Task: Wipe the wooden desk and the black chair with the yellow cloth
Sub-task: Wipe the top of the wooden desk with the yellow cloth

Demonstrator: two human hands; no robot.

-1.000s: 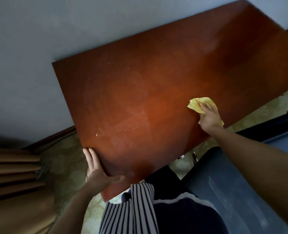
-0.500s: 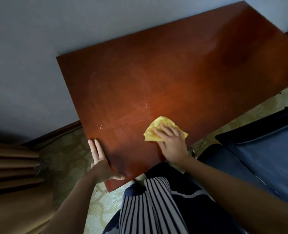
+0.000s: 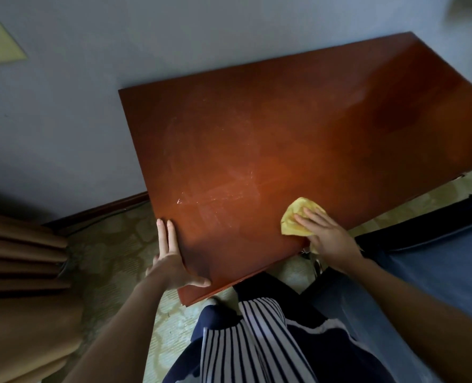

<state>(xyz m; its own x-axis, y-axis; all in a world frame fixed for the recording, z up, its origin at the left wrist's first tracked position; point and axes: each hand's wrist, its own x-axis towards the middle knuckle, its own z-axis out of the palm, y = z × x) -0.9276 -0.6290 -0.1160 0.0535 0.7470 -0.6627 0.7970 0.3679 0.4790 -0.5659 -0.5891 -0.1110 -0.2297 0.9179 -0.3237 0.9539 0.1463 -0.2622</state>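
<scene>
Progress: wooden desk point(image 3: 284, 134) shows smears; black chair unwiped, I judge
Right hand point(image 3: 328, 239): flat, pressing yellow cloth point(image 3: 292, 217)
Left hand point(image 3: 171, 261): flat, bracing desk edge

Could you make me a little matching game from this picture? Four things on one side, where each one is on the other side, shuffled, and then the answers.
Things:
1. left hand
2. right hand
3. yellow cloth
4. brown curtain

Places:
A. on the wooden desk near its front edge, partly under spread fingers
B. hanging in folds at the far left of the view
C. laid along the desk's left edge by the near corner, thumb on the top
D. pressing flat on the cloth

Pairs: 1-C, 2-D, 3-A, 4-B.
</scene>
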